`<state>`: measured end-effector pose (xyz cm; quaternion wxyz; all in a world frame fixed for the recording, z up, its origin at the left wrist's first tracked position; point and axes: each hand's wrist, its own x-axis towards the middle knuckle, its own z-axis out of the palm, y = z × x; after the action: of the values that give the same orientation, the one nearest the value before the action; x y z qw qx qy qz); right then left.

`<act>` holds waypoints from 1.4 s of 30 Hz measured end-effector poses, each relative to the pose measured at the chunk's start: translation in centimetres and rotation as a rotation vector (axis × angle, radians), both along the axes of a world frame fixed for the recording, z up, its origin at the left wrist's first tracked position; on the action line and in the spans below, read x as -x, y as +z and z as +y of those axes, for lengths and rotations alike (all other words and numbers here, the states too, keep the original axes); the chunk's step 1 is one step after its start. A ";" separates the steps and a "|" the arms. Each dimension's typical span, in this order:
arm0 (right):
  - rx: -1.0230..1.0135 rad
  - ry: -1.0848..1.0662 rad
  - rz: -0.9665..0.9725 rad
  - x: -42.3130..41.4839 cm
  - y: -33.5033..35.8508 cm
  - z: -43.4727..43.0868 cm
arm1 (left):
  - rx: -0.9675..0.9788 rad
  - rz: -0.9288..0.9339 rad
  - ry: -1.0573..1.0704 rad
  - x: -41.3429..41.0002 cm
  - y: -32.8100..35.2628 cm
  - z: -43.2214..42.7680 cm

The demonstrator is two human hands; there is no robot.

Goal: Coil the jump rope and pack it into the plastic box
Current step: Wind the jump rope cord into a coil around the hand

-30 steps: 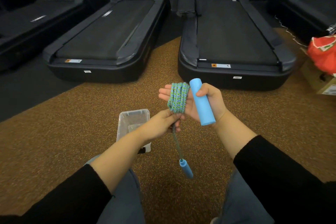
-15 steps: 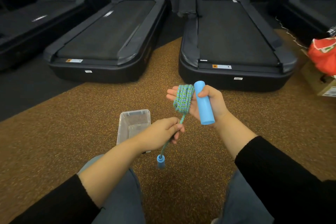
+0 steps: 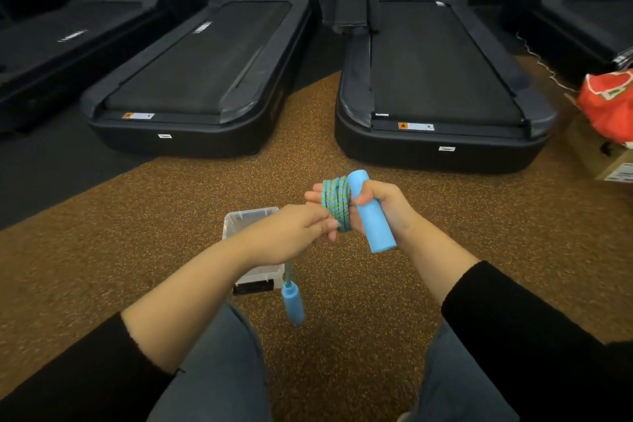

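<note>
Braided cloth rope [image 3: 337,204]; matt foam handle [image 3: 371,216]; clear glossy plastic box [image 3: 251,216]; speckled carpet [image 3: 137,216].

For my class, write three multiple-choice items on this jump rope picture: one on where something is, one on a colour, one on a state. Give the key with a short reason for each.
1. Where is the plastic box?
A. On the speckled floor in front of the person's knees, partly behind the left forearm
B. On top of a treadmill
C. Inside the cardboard carton

2. What colour are the two rope handles?
A. Red
B. Light blue
C. Black

3. What is the state of the rope?
A. Lying straight on the floor
B. Packed in the box
C. Mostly wound around the right hand, one end hanging loose

Key:
1 A: the clear box sits on the floor, away from the treadmills.
2 B: the held handle and the hanging handle are both light blue.
3 C: coils wrap the right hand's fingers, and the left hand holds the tail from which the second handle dangles.
</note>
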<state>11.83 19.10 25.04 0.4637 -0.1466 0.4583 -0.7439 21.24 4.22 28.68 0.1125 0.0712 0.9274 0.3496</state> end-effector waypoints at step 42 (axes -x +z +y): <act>0.494 0.133 -0.185 -1.9 3.3 0.4 | -0.563 -0.007 0.314 1.0 -4.0 2.6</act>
<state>13.73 19.49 28.32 0.5017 -0.2163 0.2081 -0.8113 20.21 6.81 24.68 0.0363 -0.0457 0.7937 0.6056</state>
